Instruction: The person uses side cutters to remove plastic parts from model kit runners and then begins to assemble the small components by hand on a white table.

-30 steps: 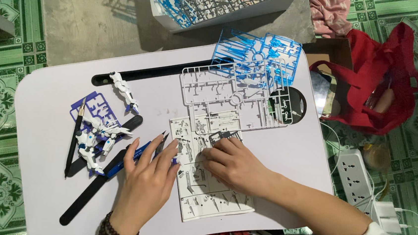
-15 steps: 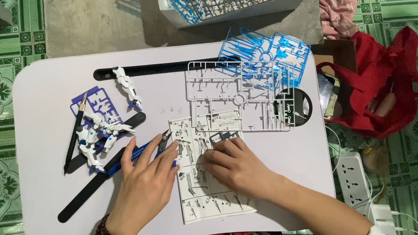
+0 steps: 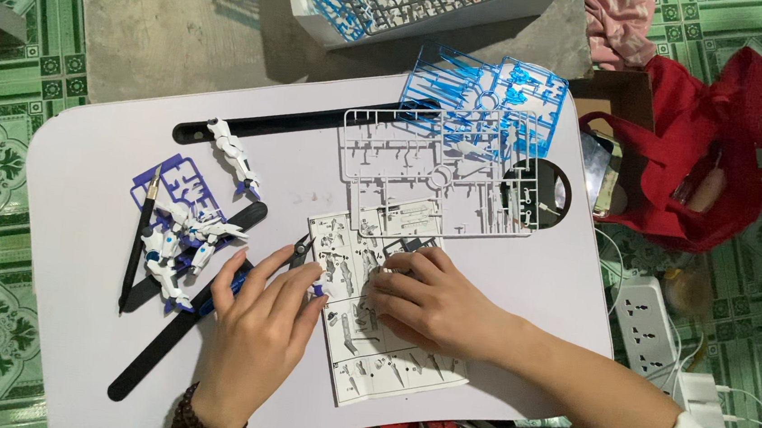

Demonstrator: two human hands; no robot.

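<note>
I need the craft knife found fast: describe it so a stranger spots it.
On the white lap table, go to its left side. Beside the white and blue model figure lies the craft knife, a thin dark stick, far slimmer than the black strips nearby.

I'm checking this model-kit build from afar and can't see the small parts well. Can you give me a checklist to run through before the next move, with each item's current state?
1. Nippers within reach: ok, under the left hand.
2. Instruction sheet held flat: ok, right hand rests on it.
3. White parts frame close by: ok, just above the sheet.
4. Hobby knife clear of the hands: ok, at the table's left.
5. Small piece at the fingertips seated: cannot tell.
</note>
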